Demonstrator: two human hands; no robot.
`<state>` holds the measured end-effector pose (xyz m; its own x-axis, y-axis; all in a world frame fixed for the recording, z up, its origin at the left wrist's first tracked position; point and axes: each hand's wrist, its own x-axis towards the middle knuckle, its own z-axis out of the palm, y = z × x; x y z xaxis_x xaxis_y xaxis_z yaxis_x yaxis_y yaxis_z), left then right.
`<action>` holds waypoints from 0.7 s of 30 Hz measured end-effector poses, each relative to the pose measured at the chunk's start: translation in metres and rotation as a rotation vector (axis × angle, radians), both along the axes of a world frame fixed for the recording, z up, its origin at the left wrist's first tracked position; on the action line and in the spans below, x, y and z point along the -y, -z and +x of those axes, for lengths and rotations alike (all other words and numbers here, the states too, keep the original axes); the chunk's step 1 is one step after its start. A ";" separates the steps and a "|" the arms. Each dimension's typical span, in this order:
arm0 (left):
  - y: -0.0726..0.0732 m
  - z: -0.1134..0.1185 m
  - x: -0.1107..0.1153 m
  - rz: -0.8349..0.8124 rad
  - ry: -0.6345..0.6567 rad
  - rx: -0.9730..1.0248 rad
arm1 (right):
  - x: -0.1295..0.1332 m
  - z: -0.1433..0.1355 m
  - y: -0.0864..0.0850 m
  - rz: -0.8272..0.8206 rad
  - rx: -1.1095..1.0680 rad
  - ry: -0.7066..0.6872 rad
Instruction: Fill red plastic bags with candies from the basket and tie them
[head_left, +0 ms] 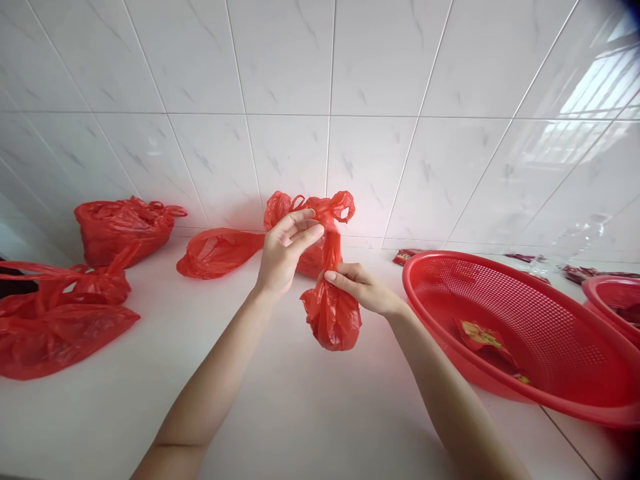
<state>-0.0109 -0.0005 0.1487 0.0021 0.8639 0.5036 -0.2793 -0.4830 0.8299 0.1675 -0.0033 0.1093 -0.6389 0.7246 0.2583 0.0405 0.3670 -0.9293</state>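
Observation:
A red plastic bag (334,323) hangs in front of me, its bottom rounded by contents I cannot make out. My right hand (363,288) is closed round its gathered neck, thumb in front. Higher up, my left hand (289,250) has thumb and fingers curled together at the bag's bunched top, where loops of the handles stick out to both sides. The neck between the two hands looks twisted into a narrow strip. Behind it, another red bag (310,261) stands against the wall, partly hidden by my hands.
On the left lie a filled red bag (125,233), a tied red bag (60,333) and a flatter red bag (220,253). A red plastic basket (500,267) with small packets (483,335) stands at right, beside another red basket (615,293). A clear bottle (575,243) is behind, near the tiled wall.

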 end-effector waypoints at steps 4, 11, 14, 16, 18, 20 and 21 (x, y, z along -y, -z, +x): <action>0.001 -0.001 0.001 -0.079 0.109 -0.216 | 0.004 0.007 -0.009 -0.042 -0.025 0.040; 0.001 0.001 0.005 0.006 0.203 -0.362 | 0.002 0.001 -0.006 0.132 -0.013 0.138; 0.003 0.001 0.003 0.021 0.200 -0.332 | 0.002 -0.006 -0.001 0.269 -0.085 0.314; 0.006 0.001 0.000 0.024 0.179 -0.316 | 0.004 -0.011 0.000 0.326 -0.110 0.394; 0.008 0.000 -0.002 0.027 0.123 -0.307 | 0.006 -0.014 0.002 0.360 -0.105 0.411; 0.009 -0.001 -0.004 0.027 0.076 -0.310 | 0.007 -0.015 0.002 0.393 -0.072 0.429; 0.010 -0.001 -0.004 0.025 0.067 -0.310 | 0.007 -0.015 0.003 0.410 -0.051 0.454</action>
<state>-0.0124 0.0040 0.1392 0.2150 0.8442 0.4910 -0.0465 -0.4933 0.8686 0.1529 -0.0100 0.1064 -0.2689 0.7569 0.5957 0.2356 0.6514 -0.7213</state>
